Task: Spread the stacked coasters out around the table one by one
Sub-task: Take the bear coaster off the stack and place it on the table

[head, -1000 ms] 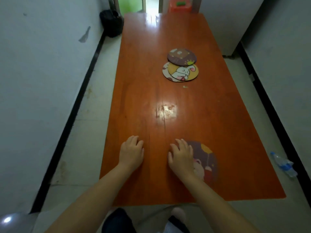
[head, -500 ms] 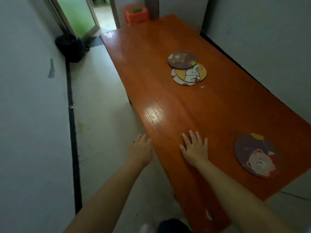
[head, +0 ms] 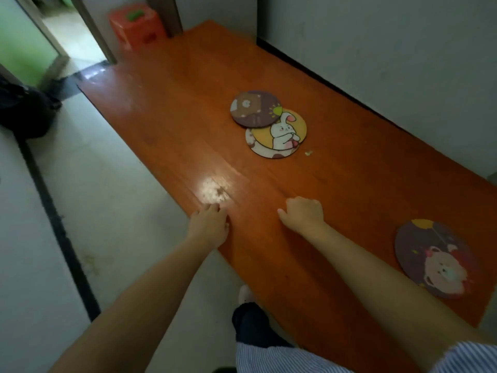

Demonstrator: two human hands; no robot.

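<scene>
Three overlapping round coasters lie mid-table: a brown bear coaster [head: 254, 109] on top, a yellow rabbit coaster [head: 282, 129] under it, and a white-rimmed one [head: 269, 152] at the bottom. A single purple bear coaster [head: 435, 258] lies alone near the table's near right corner. My left hand [head: 208, 224] rests on the table's left edge, fingers curled, holding nothing. On the tabletop, well short of the stack, my right hand [head: 302, 215] lies with its fingers curled under and nothing in it.
The long orange wooden table [head: 166, 84] runs away from me beside a white wall on the right. An orange stool [head: 137, 25] stands past its far end by a doorway. A black bag [head: 22, 114] sits on the floor at left. A small crumb [head: 308, 152] lies by the stack.
I have stepped around to the table's left side, so the view has swung. My right hand left the purple bear coaster on the table and moved forward; its fingers have curled. My left hand moved to the edge.
</scene>
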